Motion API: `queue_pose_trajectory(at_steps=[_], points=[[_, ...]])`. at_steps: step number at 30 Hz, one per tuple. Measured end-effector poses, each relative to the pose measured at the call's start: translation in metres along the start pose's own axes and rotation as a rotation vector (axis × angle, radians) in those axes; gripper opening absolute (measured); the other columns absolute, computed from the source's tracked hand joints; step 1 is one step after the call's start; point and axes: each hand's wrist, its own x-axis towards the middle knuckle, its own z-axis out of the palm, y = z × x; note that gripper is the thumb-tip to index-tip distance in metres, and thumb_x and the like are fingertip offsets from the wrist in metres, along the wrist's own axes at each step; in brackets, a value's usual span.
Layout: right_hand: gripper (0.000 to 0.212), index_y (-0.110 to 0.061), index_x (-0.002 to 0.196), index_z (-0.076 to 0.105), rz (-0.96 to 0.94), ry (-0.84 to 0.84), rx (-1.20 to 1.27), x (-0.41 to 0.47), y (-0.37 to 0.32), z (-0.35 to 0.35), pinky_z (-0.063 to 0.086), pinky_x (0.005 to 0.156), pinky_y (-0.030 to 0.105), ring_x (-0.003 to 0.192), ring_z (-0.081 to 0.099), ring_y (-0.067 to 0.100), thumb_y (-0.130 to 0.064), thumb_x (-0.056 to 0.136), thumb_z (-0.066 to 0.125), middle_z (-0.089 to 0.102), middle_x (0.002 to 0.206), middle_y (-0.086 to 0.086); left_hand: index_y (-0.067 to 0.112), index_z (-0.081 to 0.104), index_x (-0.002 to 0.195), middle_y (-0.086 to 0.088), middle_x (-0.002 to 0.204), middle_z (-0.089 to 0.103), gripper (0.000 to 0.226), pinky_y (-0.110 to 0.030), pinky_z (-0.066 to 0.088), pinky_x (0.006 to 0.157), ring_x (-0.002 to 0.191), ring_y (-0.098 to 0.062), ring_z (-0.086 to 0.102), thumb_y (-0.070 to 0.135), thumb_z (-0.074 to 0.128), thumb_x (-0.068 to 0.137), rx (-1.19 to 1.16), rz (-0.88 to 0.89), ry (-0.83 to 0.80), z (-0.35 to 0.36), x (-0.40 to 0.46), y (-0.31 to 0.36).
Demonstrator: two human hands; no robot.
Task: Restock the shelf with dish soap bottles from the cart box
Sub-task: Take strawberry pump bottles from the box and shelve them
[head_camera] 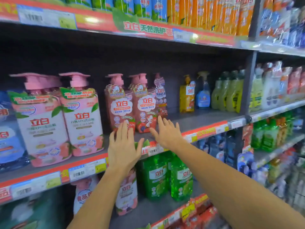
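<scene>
Three red strawberry dish soap pump bottles stand on the middle shelf (206, 119): a left one (118, 103), a middle one (145, 101) and a slimmer one (160, 96) behind on the right. My left hand (123, 147) reaches up with straight fingers, its tips at the base of the left bottle. My right hand (166, 133) is spread open, its fingertips at the base of the slimmer bottle. Neither hand holds anything. The cart box is out of view.
Large pink pump bottles (80, 113) stand to the left on the same shelf. A yellow bottle (186, 98), a blue spray bottle (203, 95) and green-yellow bottles (229, 95) stand to the right. Green bottles (168, 176) fill the shelf below. Bare shelf lies right of the red bottles.
</scene>
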Motion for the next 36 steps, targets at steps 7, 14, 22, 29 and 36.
queue_pose_trajectory(at_steps=[7,14,22,29,36], points=[[0.09,-0.009,0.159,0.01,-0.072,0.111,-0.055,-0.086,0.036,0.036,0.005,0.125,0.049,0.155,-0.003,0.028,-0.067,0.091,0.003,0.0,0.168,0.012,-0.005,0.029,0.15,-0.024,0.159,0.022,0.066,-0.058,0.016,0.118,0.148,-0.035,0.021,0.033,0.04,0.098,0.058,0.216,-0.033,0.013,-0.038,0.044],[0.076,-0.01,0.159,-0.001,-0.035,-0.171,-0.145,-0.176,0.113,0.079,0.011,0.125,0.041,0.155,0.003,0.023,-0.049,0.105,0.036,-0.003,0.168,0.007,-0.002,0.043,0.144,-0.021,0.153,0.037,0.072,-0.049,0.031,0.115,0.141,-0.033,0.038,0.031,0.064,0.084,-0.171,0.26,-0.262,0.028,-0.101,0.13],[0.063,-0.008,0.154,0.032,0.176,-0.252,-0.14,-0.273,0.237,0.077,0.021,0.121,0.037,0.148,0.03,0.029,-0.039,0.102,0.049,0.032,0.16,0.014,0.004,0.027,0.15,-0.016,0.154,0.032,0.062,-0.043,0.029,0.113,0.141,-0.032,0.032,0.032,0.044,0.097,-0.222,0.473,-0.666,0.043,-0.152,0.253],[0.059,-0.007,0.149,0.039,0.492,-0.284,-0.048,-0.404,0.366,0.058,0.029,0.116,0.038,0.142,0.037,0.032,-0.039,0.1,0.05,0.041,0.153,0.014,0.008,0.048,0.131,-0.012,0.131,0.055,0.043,-0.041,0.04,0.103,0.124,-0.032,0.048,0.032,0.042,0.096,-0.378,0.587,-0.837,0.045,-0.208,0.412],[0.065,-0.013,0.155,0.031,0.747,-0.365,-0.022,-0.51,0.5,0.036,0.034,0.115,0.04,0.14,0.039,0.032,-0.037,0.098,0.052,0.039,0.156,0.011,0.01,0.055,0.117,-0.012,0.123,0.059,0.032,-0.04,0.045,0.091,0.115,-0.031,0.056,0.032,0.046,0.096,-0.458,0.724,-0.929,0.027,-0.245,0.578]])
